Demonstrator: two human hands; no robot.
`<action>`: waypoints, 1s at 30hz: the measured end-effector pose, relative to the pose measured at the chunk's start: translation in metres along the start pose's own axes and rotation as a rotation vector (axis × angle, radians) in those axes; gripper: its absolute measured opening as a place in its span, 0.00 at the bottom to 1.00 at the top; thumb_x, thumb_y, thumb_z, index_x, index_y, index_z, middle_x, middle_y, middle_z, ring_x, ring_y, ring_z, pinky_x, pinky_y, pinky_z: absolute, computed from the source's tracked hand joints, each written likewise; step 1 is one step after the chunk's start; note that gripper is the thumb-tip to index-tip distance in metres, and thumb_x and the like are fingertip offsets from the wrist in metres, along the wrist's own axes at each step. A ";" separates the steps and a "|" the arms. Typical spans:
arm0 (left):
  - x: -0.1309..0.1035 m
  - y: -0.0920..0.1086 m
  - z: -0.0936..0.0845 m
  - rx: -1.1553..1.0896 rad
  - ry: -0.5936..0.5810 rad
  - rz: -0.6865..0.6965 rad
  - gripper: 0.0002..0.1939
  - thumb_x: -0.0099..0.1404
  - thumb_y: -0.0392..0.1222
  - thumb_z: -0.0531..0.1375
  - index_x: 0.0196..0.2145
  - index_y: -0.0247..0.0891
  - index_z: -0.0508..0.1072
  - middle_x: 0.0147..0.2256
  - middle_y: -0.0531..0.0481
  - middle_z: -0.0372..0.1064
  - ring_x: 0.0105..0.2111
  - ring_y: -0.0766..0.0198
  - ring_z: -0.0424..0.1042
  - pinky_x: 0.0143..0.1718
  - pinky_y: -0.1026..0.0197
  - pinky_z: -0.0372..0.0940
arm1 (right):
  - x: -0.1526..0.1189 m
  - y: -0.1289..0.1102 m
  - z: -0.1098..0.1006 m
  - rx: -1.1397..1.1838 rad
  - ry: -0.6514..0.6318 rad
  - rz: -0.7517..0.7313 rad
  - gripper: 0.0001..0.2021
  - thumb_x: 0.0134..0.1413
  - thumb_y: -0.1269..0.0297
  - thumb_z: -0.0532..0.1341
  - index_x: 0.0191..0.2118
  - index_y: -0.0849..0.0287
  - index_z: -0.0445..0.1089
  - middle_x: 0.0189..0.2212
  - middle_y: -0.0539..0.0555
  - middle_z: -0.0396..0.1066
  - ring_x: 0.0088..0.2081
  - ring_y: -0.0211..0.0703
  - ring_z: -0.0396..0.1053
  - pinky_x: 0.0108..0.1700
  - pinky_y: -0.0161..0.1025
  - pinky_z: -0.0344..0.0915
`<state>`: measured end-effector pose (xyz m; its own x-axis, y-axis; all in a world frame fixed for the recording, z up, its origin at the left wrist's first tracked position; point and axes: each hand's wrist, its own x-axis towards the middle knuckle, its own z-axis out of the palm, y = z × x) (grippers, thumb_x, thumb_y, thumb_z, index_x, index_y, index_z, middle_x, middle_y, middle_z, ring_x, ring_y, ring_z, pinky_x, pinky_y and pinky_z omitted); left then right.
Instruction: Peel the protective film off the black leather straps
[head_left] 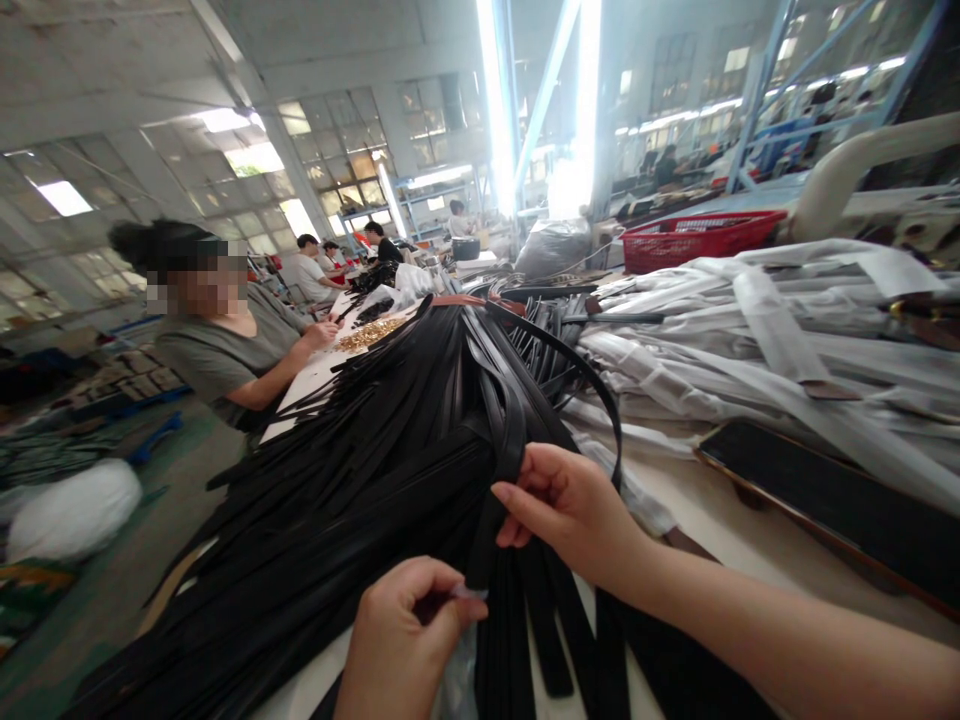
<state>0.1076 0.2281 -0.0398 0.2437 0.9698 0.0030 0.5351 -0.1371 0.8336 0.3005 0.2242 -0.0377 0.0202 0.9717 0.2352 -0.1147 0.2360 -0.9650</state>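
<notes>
Between the fingers of my right hand point(570, 510) is a black belt strap point(511, 435), pinched near its lower end and hanging in a curve from the heap. My left hand point(409, 625) is closed at the strap's tip, thumb against forefinger on a pale, thin plastic piece point(469, 592). More clear plastic point(459, 675) hangs just below that hand. A large heap of black belt straps point(360, 480) spreads under and around both hands. Whether the plastic is around the strap's tip or only touching it, I cannot tell.
White-wrapped straps point(675, 370) are piled on the right, beside a dark phone point(825, 500). Behind them stands a red basket point(701, 240). At the left table edge a co-worker point(225, 340) works near small gold-coloured pieces point(367, 334). Other people sit farther back.
</notes>
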 end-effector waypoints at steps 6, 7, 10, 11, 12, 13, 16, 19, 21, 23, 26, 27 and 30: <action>-0.001 0.004 0.002 -0.037 0.041 -0.009 0.04 0.48 0.39 0.65 0.18 0.40 0.76 0.21 0.52 0.70 0.24 0.61 0.67 0.28 0.62 0.58 | -0.003 -0.009 0.000 -0.040 0.077 -0.032 0.14 0.56 0.55 0.64 0.29 0.59 0.63 0.18 0.49 0.72 0.20 0.39 0.74 0.22 0.30 0.69; -0.001 0.005 0.003 -0.026 0.047 -0.009 0.04 0.48 0.39 0.65 0.18 0.40 0.76 0.20 0.53 0.70 0.24 0.61 0.67 0.28 0.62 0.58 | -0.004 -0.010 0.000 -0.046 0.073 -0.031 0.13 0.56 0.56 0.64 0.29 0.59 0.63 0.18 0.49 0.73 0.20 0.39 0.74 0.21 0.30 0.68; -0.002 0.006 0.002 0.011 0.052 -0.007 0.04 0.49 0.40 0.65 0.19 0.40 0.75 0.20 0.53 0.69 0.24 0.62 0.66 0.28 0.62 0.58 | -0.004 -0.009 0.000 -0.064 0.045 -0.022 0.11 0.56 0.59 0.64 0.30 0.58 0.64 0.18 0.48 0.73 0.20 0.38 0.74 0.22 0.30 0.67; -0.002 0.005 0.001 0.025 0.042 0.000 0.05 0.49 0.40 0.65 0.19 0.40 0.75 0.20 0.54 0.69 0.24 0.62 0.66 0.28 0.62 0.58 | -0.005 -0.008 0.000 -0.071 0.039 -0.020 0.10 0.56 0.60 0.64 0.30 0.58 0.64 0.18 0.48 0.73 0.20 0.38 0.74 0.22 0.30 0.67; -0.002 0.005 0.001 0.041 0.030 0.010 0.05 0.50 0.41 0.65 0.19 0.40 0.75 0.20 0.54 0.68 0.24 0.61 0.66 0.28 0.62 0.58 | -0.005 -0.007 0.000 -0.078 0.035 -0.018 0.10 0.56 0.61 0.64 0.30 0.58 0.64 0.18 0.48 0.73 0.20 0.38 0.74 0.22 0.29 0.67; -0.002 0.004 0.000 0.057 0.017 0.022 0.05 0.50 0.41 0.65 0.19 0.40 0.75 0.21 0.53 0.68 0.24 0.61 0.66 0.28 0.62 0.58 | -0.005 -0.007 -0.001 -0.084 0.034 -0.018 0.10 0.56 0.61 0.64 0.30 0.58 0.64 0.19 0.48 0.73 0.20 0.38 0.73 0.22 0.29 0.67; -0.001 0.002 -0.001 0.103 -0.011 0.051 0.06 0.52 0.41 0.65 0.20 0.41 0.75 0.21 0.53 0.69 0.24 0.61 0.67 0.27 0.62 0.57 | -0.005 -0.005 -0.001 -0.101 0.030 -0.024 0.09 0.56 0.62 0.63 0.30 0.58 0.64 0.19 0.48 0.72 0.20 0.38 0.73 0.22 0.29 0.67; -0.001 0.002 -0.001 0.148 -0.034 0.087 0.05 0.53 0.39 0.64 0.21 0.40 0.76 0.22 0.53 0.70 0.25 0.62 0.68 0.28 0.62 0.58 | -0.005 -0.003 -0.001 -0.123 0.022 -0.044 0.09 0.57 0.62 0.63 0.30 0.59 0.64 0.19 0.48 0.72 0.20 0.37 0.73 0.21 0.29 0.66; -0.002 0.002 -0.001 0.174 -0.033 0.118 0.05 0.54 0.38 0.64 0.22 0.40 0.76 0.24 0.54 0.70 0.26 0.62 0.69 0.30 0.63 0.58 | -0.005 -0.003 -0.002 -0.128 0.004 -0.058 0.09 0.58 0.61 0.62 0.31 0.59 0.64 0.20 0.49 0.72 0.21 0.37 0.73 0.22 0.29 0.66; -0.003 0.001 -0.001 0.187 -0.028 0.149 0.05 0.56 0.38 0.63 0.23 0.39 0.75 0.24 0.53 0.70 0.27 0.62 0.69 0.31 0.63 0.58 | -0.005 -0.003 -0.002 -0.134 -0.021 -0.074 0.09 0.59 0.61 0.61 0.31 0.59 0.64 0.20 0.50 0.73 0.22 0.37 0.73 0.23 0.29 0.67; -0.003 0.000 -0.002 0.165 -0.051 0.183 0.08 0.60 0.40 0.61 0.24 0.39 0.75 0.25 0.52 0.70 0.28 0.62 0.69 0.32 0.63 0.58 | -0.008 -0.005 -0.001 -0.139 -0.074 -0.103 0.09 0.60 0.61 0.61 0.32 0.59 0.64 0.22 0.51 0.74 0.23 0.38 0.73 0.25 0.30 0.68; -0.003 0.000 -0.002 0.156 -0.077 0.182 0.10 0.61 0.41 0.60 0.24 0.39 0.75 0.26 0.52 0.70 0.29 0.61 0.69 0.32 0.63 0.58 | -0.008 -0.005 -0.001 -0.129 -0.090 -0.106 0.09 0.60 0.60 0.61 0.32 0.59 0.64 0.22 0.51 0.73 0.24 0.38 0.73 0.25 0.30 0.69; -0.002 -0.002 -0.004 0.153 -0.155 0.134 0.16 0.65 0.49 0.57 0.25 0.38 0.75 0.25 0.50 0.71 0.29 0.60 0.69 0.32 0.62 0.58 | -0.008 -0.004 0.001 -0.092 -0.120 -0.087 0.09 0.61 0.60 0.60 0.33 0.60 0.64 0.23 0.51 0.73 0.25 0.37 0.73 0.27 0.31 0.69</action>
<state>0.1031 0.2268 -0.0392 0.4355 0.9001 0.0126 0.6034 -0.3023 0.7379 0.3002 0.2152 -0.0355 -0.0929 0.9411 0.3252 -0.0258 0.3243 -0.9456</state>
